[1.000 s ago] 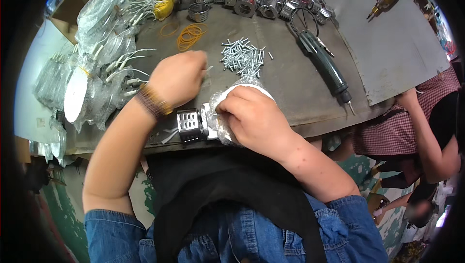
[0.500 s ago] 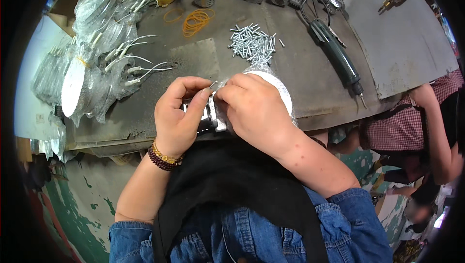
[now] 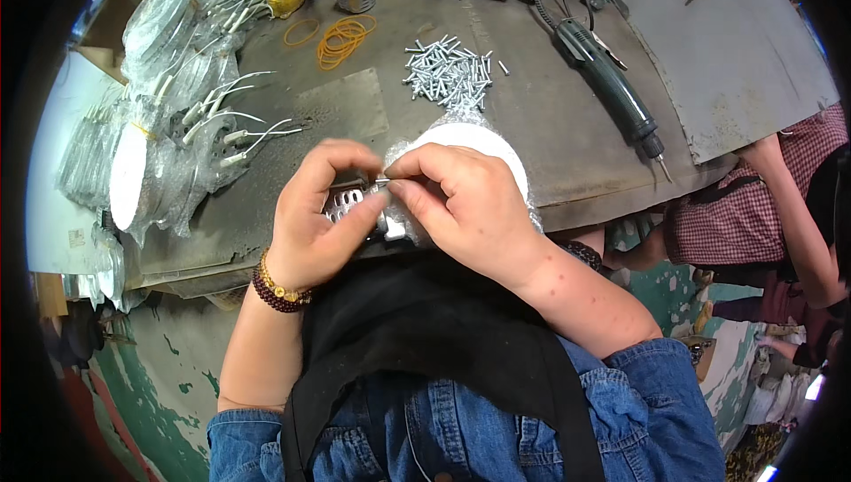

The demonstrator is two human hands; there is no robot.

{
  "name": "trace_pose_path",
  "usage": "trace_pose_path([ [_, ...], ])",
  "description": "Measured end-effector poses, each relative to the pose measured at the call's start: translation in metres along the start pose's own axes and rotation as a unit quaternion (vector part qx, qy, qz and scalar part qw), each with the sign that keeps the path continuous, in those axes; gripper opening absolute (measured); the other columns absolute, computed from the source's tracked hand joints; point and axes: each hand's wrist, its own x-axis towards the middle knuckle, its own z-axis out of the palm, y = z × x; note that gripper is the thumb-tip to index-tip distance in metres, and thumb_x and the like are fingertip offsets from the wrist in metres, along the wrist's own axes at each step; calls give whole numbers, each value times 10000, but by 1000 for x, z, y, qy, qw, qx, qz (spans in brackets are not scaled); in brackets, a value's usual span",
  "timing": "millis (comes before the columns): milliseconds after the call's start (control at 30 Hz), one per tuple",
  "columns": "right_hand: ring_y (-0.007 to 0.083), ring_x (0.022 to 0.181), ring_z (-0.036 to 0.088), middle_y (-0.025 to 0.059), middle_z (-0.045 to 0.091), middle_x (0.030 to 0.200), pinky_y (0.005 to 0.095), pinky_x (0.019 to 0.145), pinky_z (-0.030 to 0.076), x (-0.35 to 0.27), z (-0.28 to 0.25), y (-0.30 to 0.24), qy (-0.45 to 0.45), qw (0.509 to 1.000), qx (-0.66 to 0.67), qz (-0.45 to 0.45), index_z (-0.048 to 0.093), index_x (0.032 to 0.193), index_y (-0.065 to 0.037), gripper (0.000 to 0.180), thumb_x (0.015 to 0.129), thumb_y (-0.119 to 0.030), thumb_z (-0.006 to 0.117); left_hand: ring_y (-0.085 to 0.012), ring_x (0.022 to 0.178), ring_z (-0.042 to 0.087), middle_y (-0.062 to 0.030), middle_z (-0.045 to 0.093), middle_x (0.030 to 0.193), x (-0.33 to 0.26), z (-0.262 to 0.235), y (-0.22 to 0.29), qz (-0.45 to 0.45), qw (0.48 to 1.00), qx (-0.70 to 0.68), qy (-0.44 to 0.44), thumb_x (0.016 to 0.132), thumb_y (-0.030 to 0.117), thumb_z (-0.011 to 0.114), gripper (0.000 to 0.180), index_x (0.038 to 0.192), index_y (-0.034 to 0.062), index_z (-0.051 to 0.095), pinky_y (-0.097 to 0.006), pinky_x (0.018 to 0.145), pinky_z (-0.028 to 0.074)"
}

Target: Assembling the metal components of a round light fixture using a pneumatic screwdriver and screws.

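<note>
At work over gray bench, between plastic-wrapped bundles at left and dark electric screwdriver at right. Partly covering bubble-wrapped white disc with right hand, half-curled with thumb and forefinger nearly together. Bending left hand, likewise half-closed, below screw heap and over perforated metal housing near bench's front edge. Pinching slim metal piece at close-set fingertips; impossible to tell in which hand's grip.

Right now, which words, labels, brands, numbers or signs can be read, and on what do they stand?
No text can be read.
Small label-like patch on the pale panel, left: too small.
Dark electric screwdriver: no marking legible.
Perforated metal part by the left hand: none legible.
</note>
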Motion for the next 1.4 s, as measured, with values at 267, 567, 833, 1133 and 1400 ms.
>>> trace_pose_path([
  [267, 349, 739, 653, 132, 674, 761, 471, 701, 498, -1, -10, -9, -37, 999, 23, 26, 646, 873, -53, 70, 846, -103, 687, -233, 1134, 632, -115, 654, 1240, 2, 8, 13, -61, 998, 15, -16, 669, 106, 885, 790, 1369, 9, 531, -356, 989, 489],
  [567, 258, 879, 593, 52, 612, 883, 398, 808, 433, -10, -9, -8, -56, 985, -136, -91, 680, 858, -77, 80, 782, -106, 684, -232, 1005, 628, -56, 721, 1012, 8, 7, 14, -31, 993, 108, -45, 635, 80, 849, 722, 1304, 34, 584, -355, 935, 484],
  [833, 256, 825, 609, 55, 615, 823, 398, 788, 462, -7, -7, -20, -61, 951, -270, -136, 669, 840, -60, 111, 737, -93, 695, -277, 1033, 617, -45, 718, 1019, 8, 5, 13, 13, 989, 138, -46, 593, 110, 873, 740, 1279, 53, 600, -381, 949, 484],
  [1133, 256, 833, 599, 68, 617, 828, 394, 820, 476, -8, -4, -25, -58, 940, -287, -174, 656, 846, -48, 129, 726, -93, 673, -280, 1040, 631, -46, 720, 1027, 9, 7, 9, 56, 985, 158, -30, 590, 114, 871, 703, 1247, 60, 626, -386, 946, 494],
  [1400, 303, 862, 618, 100, 638, 858, 419, 800, 487, -10, 0, -5, -50, 978, -166, -116, 663, 881, -29, 136, 750, -29, 700, -273, 1022, 636, -52, 715, 1028, 8, 6, 12, 32, 989, 143, -32, 597, 169, 914, 704, 1237, 69, 638, -381, 935, 497],
])
